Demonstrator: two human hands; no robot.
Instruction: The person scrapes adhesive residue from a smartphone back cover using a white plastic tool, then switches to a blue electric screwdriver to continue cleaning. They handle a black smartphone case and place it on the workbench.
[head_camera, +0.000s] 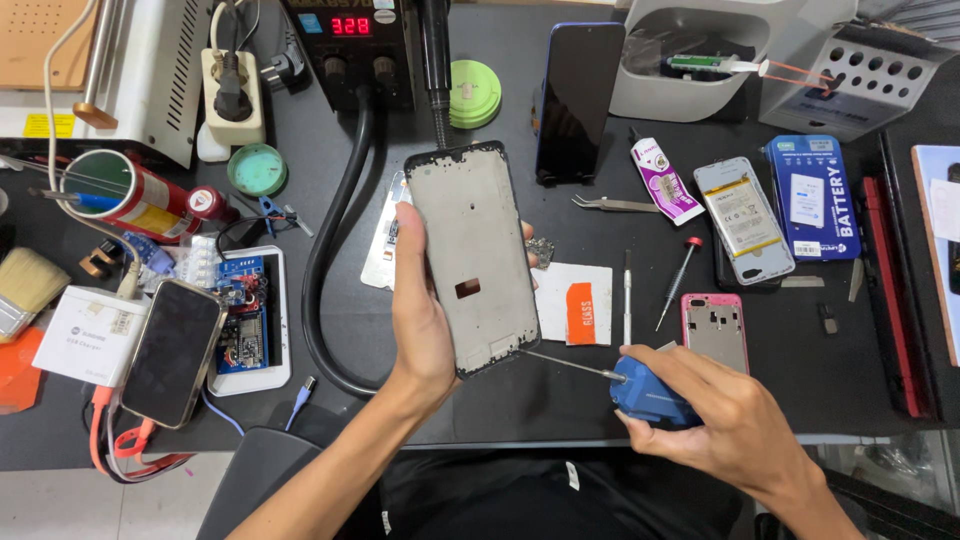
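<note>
My left hand (418, 300) grips a grey phone frame (472, 250) by its left edge and holds it upright over the dark bench. The frame's bare metal inner face points at me, with a small dark cutout near its middle. My right hand (712, 410) is closed around a blue-handled tool (648, 395). Its thin metal tip (560, 362) touches the frame's lower right corner.
A hot-air station (352, 50) with a black hose (325, 270) stands behind. A dark phone (578, 100) leans at the back. A battery (742, 217), blue battery box (815, 195), pink phone frame (715, 330), screwdrivers (678, 282), tweezers (612, 204) and glue tube (660, 178) lie right. A phone (175, 350) rests left.
</note>
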